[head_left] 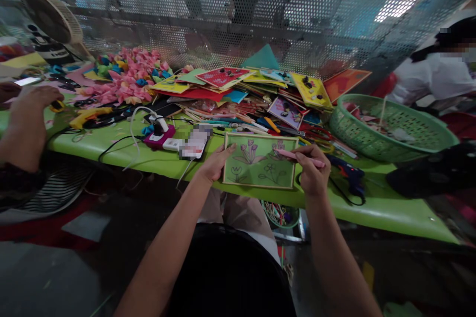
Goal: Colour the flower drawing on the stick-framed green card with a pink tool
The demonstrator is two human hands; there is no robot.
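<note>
1. Pinching framed green card by left edge w/ L fingers, over near side of bench.
2. Gripping pink pen w/ R fingers, aimed at upper-right flower drawing; can't tell re tip contact.
3. Poss. risk: stray line or smudge, b/c of one-sided hold & card tilt under pen pressure.
4. Poss. too: bumping glue gun, just right of R fingers, via wide wrist swing.
5. Left of L fingers, nr: phone, then pwr strip; also white cable over bench edge, poss. snag.
6. Beyond both sets of fingers: loose pens, then stacked cards, in way of any reach fwd.
7. Farther right of R fingers: green basket. Far left of L fingers: flower pile, co-worker's hand.
</note>
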